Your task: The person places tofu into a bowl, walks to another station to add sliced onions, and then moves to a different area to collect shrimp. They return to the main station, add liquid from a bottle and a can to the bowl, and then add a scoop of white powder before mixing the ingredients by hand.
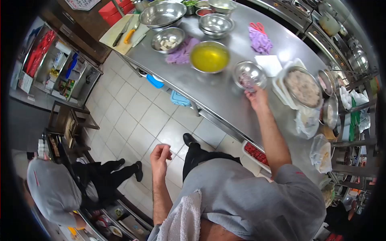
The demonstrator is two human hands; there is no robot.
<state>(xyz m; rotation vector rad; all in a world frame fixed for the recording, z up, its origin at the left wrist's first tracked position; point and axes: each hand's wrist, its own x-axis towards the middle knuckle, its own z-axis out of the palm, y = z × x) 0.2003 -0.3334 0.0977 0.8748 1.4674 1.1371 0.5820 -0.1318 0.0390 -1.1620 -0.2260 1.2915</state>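
My right hand (pixel 256 97) is at the near rim of a small steel bowl (pixel 256 72) on the steel table, fingers closed on its edge. Chopped purplish-white pieces (pixel 246 79) lie inside that bowl. Left of it stands a steel bowl of yellow-green liquid (pixel 209 57). A white sheet (pixel 268 65) lies just behind, and a large bowl of pale, lumpy food (pixel 302 87) is to the right. My left hand (pixel 161 153) hangs over the tiled floor, away from the table, its fingers curled; whether they hold anything is hidden.
Stacked steel bowls (pixel 216 25), a bowl of white chunks (pixel 167 40) and a cutting board (pixel 120 37) with knives are farther back on the table (pixel 225 100). A co-worker (pixel 54 190) stands at a counter, lower left. Red food fills a tray (pixel 256 153) below the table.
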